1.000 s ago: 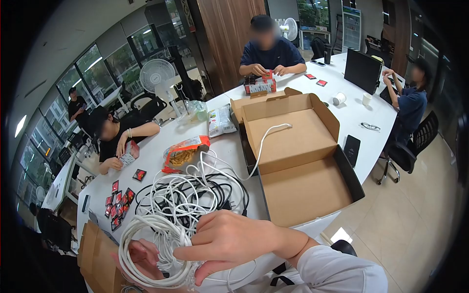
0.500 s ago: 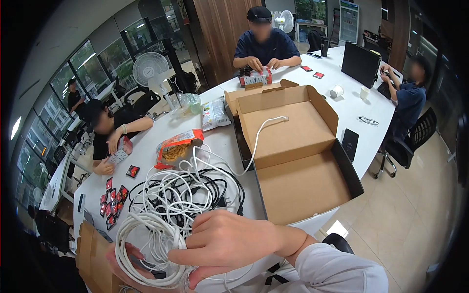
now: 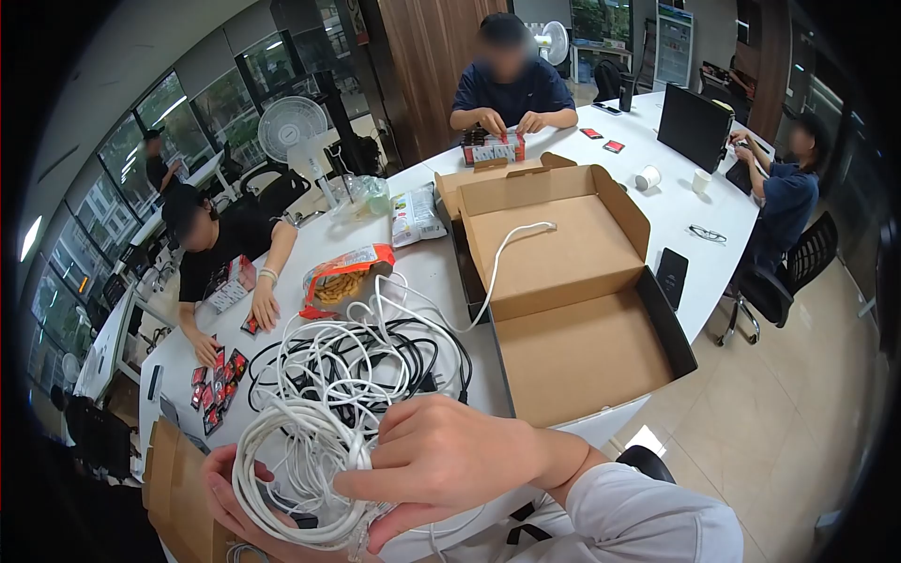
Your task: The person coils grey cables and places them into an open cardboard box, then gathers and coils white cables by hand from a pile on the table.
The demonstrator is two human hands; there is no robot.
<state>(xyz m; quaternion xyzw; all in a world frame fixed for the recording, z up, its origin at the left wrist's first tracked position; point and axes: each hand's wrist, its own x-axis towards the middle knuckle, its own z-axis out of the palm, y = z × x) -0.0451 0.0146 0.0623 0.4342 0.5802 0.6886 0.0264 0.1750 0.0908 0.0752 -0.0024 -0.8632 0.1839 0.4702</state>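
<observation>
A coiled white cable (image 3: pixel 246 460) is held up in front of me at the lower left. My left hand (image 3: pixel 223 493) wraps round its outer left and lower side, partly hidden by the loops. On the right side of the coil, my right hand (image 3: pixel 455 464) is closed, thumb below and fingers bent over the cable. A clear plastic-looking piece (image 3: pixel 359 537) shows by the right thumb, too blurred to name. Behind the coil lies a loose heap of white cable (image 3: pixel 347 342) and black cable (image 3: pixel 441 352) on the white table. One white strand runs into the open box.
An open cardboard box (image 3: pixel 587 361) stands right of the heap. Beyond the cables lie an opened snack bag (image 3: pixel 343 281) and a white packet (image 3: pixel 416 216). Red packets (image 3: pixel 218 389) lie at left, under a co-worker's hands (image 3: pixel 263 305). A phone (image 3: pixel 670 278) lies at right.
The coil has shifted slightly right, and more of my left hand shows. The co-worker at left has moved both hands from a box down to the red packets.
</observation>
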